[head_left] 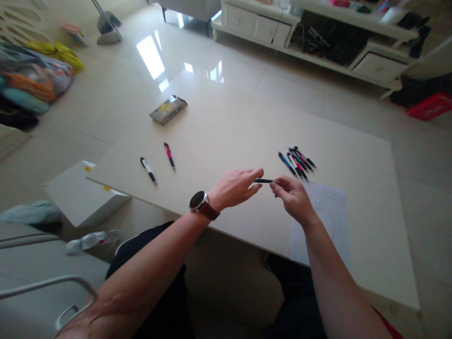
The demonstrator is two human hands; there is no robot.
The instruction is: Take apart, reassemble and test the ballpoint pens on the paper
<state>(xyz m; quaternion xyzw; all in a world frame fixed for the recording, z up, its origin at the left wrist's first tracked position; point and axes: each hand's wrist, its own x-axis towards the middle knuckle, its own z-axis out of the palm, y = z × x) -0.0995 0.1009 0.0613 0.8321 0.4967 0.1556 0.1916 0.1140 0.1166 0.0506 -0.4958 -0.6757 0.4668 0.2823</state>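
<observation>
My left hand (235, 188), with a watch on its wrist, and my right hand (291, 195) meet above the cream table (229, 122). Both pinch the ends of a dark pen (263, 181), which lies level between them. A bunch of several coloured pens (297, 160) lies on the table just beyond my right hand. Two single pens lie to the left: a white and black pen (148, 170) and a pink and black pen (169, 156). A lined sheet of paper (330, 216) lies under my right forearm.
A small flat box (168, 109) sits near the table's far left corner. A white box (79, 193) and a plastic bottle (92, 240) are on the floor at left. A white shelf unit (318, 33) stands at the back, a pile of clothes (31, 80) far left.
</observation>
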